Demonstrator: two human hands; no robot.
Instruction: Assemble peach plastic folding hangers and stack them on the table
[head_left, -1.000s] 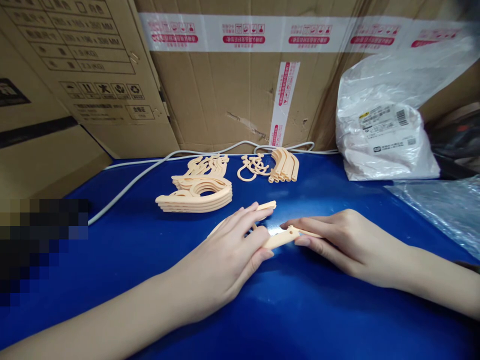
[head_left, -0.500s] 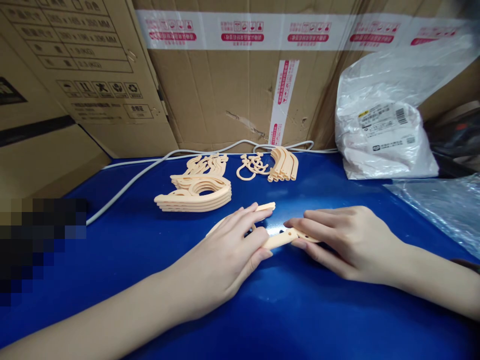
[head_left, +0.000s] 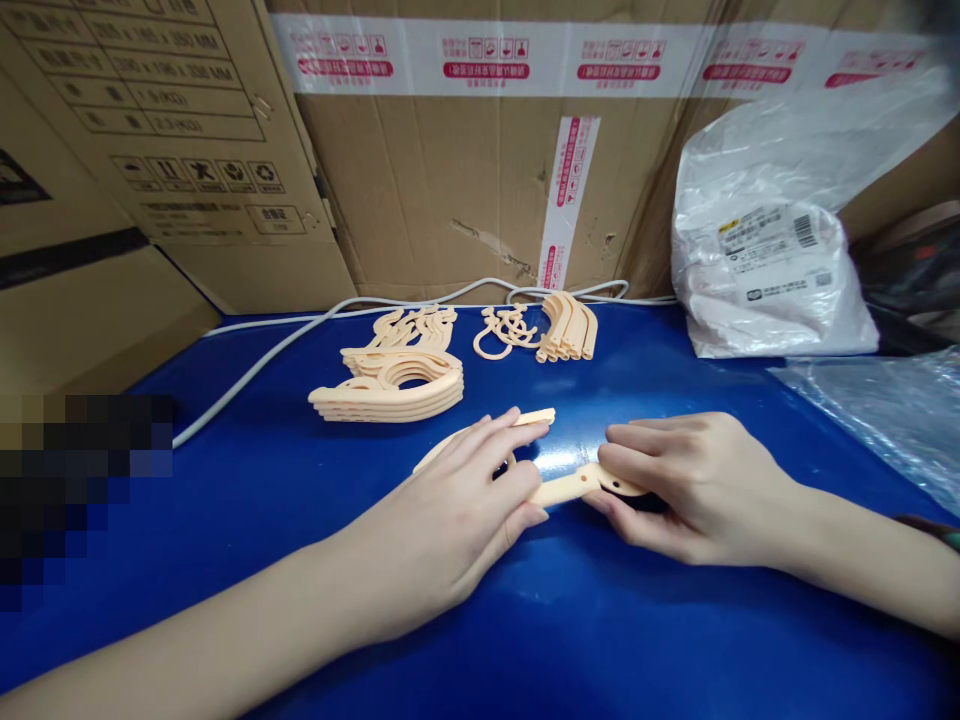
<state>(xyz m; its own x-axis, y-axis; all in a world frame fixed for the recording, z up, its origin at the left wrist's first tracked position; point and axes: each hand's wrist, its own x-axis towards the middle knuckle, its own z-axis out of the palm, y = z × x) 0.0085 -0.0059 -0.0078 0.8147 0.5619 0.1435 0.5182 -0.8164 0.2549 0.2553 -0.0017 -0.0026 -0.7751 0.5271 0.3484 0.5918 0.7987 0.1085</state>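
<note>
My left hand (head_left: 465,515) is closed over a cream plastic folding hanger (head_left: 559,489), whose tip with a hole sticks out to the right and whose far arm shows past the fingertips. Much of the hanger is covered by the palm. On the right, my right hand (head_left: 697,490) pinches a smaller flat cream piece (head_left: 616,480) with a dark hole, which meets the hanger's tip. Whether the two are joined cannot be made out. Behind my left hand lies a stack of cream hanger frames (head_left: 390,408).
Thin wavy cream pieces (head_left: 416,326), several hooks (head_left: 493,345) and a bundle of curved arms (head_left: 568,330) lie at the back of the blue table (head_left: 600,640). A white cable (head_left: 262,378) runs behind them. Cardboard boxes (head_left: 450,180) and a white plastic bag (head_left: 772,280) stand beyond.
My right fingers have drawn back slightly and curled, showing more of the small flat piece and its hole. The left hand and hanger have barely moved.
</note>
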